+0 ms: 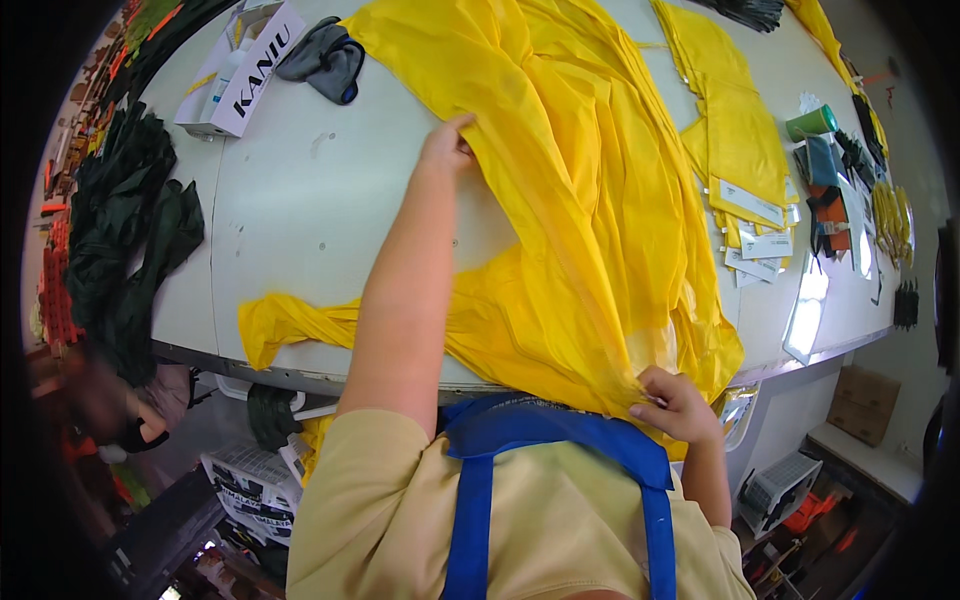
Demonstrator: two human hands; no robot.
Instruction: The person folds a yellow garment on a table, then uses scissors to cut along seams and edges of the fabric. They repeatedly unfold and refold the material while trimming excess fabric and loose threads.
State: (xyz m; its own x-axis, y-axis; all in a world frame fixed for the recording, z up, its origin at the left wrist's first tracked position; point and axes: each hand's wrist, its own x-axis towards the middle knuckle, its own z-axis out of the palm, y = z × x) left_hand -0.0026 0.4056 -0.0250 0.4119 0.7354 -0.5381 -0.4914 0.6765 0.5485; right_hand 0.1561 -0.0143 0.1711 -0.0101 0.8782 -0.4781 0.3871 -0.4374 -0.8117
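Observation:
A large yellow garment (570, 190) of thin, smooth fabric lies spread and creased over the white table, one sleeve (300, 325) stretched out to the left. My left hand (450, 147) reaches far forward, its fingers closed on the garment's left edge, with some fingertips hidden beneath the cloth. Close to my body, at the table's near edge, my right hand (680, 405) pinches the lower end of the same edge between thumb and fingers. Between the two hands the edge runs in a fairly straight line. Below, part of the fabric hangs over the table's edge.
Folded yellow garments (738, 130) with white labels lie to the right, near a green roll (811, 123). A white box (240, 70) and a grey cloth item (328, 62) sit at the far left. Dark green fabric (130, 210) drapes over the left end. Another person (150, 410) is at lower left.

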